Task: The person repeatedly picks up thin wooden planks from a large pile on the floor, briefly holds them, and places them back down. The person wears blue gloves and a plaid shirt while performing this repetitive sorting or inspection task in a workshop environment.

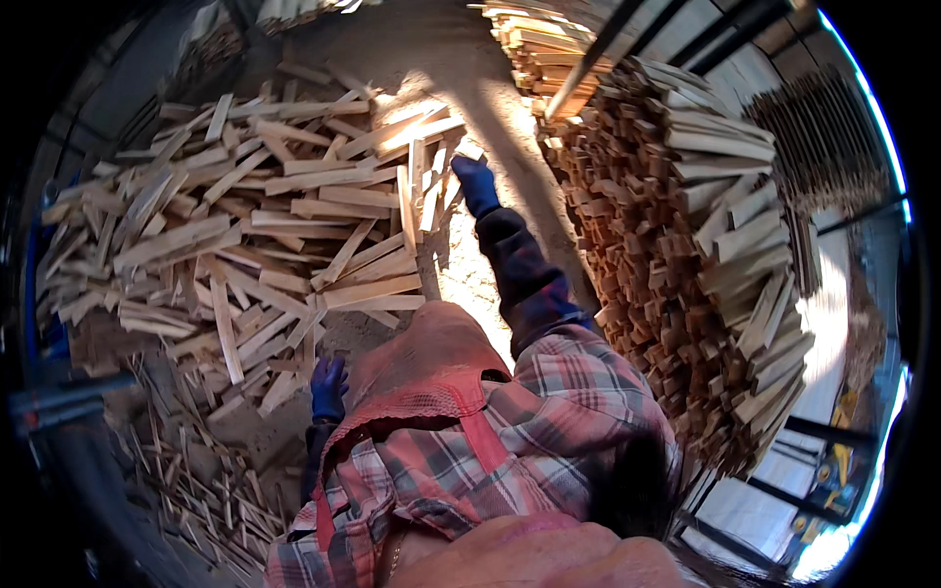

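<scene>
My right hand [475,184], in a blue glove, reaches out ahead over sunlit ground, just right of the loose pile's edge. Its fingers look curled together; a small, bright, pale patch shows at their tips, too glared to name. Close by, a few narrow wood pieces [431,201] lie at the edge of a big jumbled heap of split wood sticks [294,211]. My left hand [328,388], also blue-gloved, hangs low beside my reddish apron [421,358], near the heap's near end. Its fingers are apart and nothing shows in them.
A tall stack of wood pieces [637,216] runs along the right, with dark metal posts [593,59] at its far end. Thin sticks [201,480] litter the ground at lower left. A dark metal bar [74,397] juts in at left. Darker stacked slats [818,132] stand far right.
</scene>
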{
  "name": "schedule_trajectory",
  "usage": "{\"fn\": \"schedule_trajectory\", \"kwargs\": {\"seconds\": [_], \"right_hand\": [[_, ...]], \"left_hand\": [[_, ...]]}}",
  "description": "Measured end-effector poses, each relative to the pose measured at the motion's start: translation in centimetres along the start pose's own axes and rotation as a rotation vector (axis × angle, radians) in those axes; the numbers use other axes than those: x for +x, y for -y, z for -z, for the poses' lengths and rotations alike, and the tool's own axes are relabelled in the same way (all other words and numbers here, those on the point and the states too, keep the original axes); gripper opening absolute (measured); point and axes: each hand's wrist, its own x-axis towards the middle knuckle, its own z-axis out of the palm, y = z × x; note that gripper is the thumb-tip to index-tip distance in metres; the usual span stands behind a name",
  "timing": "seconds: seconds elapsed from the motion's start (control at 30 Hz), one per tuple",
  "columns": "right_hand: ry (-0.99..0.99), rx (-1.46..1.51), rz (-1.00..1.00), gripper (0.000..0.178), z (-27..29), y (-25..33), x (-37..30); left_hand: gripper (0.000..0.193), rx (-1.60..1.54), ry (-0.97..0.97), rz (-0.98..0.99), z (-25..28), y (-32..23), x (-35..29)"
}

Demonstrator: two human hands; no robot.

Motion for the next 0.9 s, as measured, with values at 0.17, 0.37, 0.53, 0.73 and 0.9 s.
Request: {"fn": "schedule_trajectory", "kwargs": {"seconds": [0.17, 0.37, 0.53, 0.73, 0.9], "right_hand": [[1.267, 1.169, -0.422, 0.033, -12.0, 28.9, -15.9], [1.523, 0.693, -0.272, 0.045, -20.4, 32.3, -21.8], [1.491, 0.409, -0.481, 0.069, -26.0, 30.2, -22.2], [1.415, 0.269, -0.757, 0.064, -37.6, 33.2, -26.3], [1.585, 0.097, -0.76, 0.064, -51.4, 39.8, -33.0]], "left_hand": [[0.043, -0.478, -0.273, -0.277, 7.4, 5.9, -3.2], [0.061, -0.566, -0.564, -0.145, 20.3, 14.4, -6.0], [0.053, -0.76, -0.586, 0.119, 26.6, 21.2, -6.0], [0.036, -0.712, -0.475, 0.277, 36.4, 26.4, 3.1], [0.028, -1.112, -0.51, 0.356, 37.7, 31.5, 12.0]]}}
